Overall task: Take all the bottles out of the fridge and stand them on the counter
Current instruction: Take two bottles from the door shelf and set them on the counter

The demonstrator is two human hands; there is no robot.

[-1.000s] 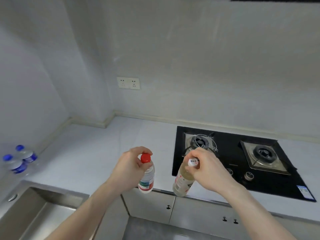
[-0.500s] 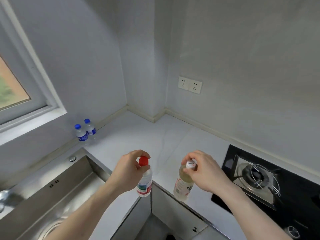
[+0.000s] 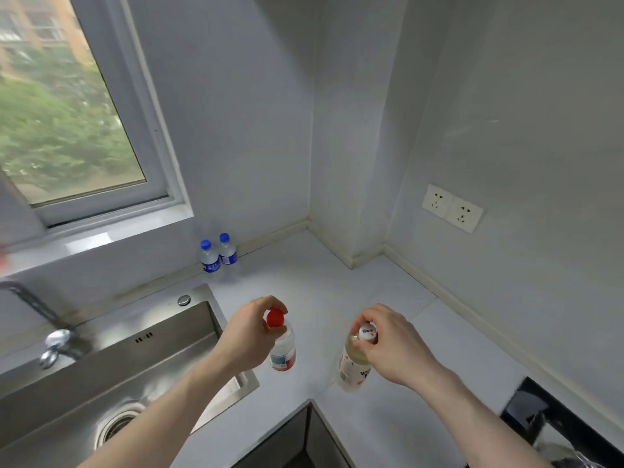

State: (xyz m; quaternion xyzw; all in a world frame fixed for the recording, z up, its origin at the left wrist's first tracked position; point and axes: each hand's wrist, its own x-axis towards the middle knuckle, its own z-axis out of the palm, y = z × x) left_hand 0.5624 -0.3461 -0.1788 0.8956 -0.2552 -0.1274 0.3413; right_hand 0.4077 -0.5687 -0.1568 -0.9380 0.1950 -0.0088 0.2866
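My left hand (image 3: 248,336) holds a small clear bottle with a red cap (image 3: 283,349) by its neck, above the white counter (image 3: 324,298). My right hand (image 3: 393,342) pinches the top of a taller bottle of pale yellow drink with a white cap (image 3: 353,366). Both bottles hang upright over the counter's inner corner. Two small water bottles with blue caps (image 3: 216,253) stand side by side against the wall under the window. The fridge is out of view.
A steel sink (image 3: 101,373) with a tap (image 3: 54,342) lies at the left. The black hob's corner (image 3: 547,417) shows at the lower right. A double wall socket (image 3: 452,207) sits on the right wall. Dark cabinet fronts (image 3: 304,440) are below the counter corner.
My view has swung left from the hob toward the sink and window. Both hands have carried their bottles along, from in front of the hob to over the counter corner.
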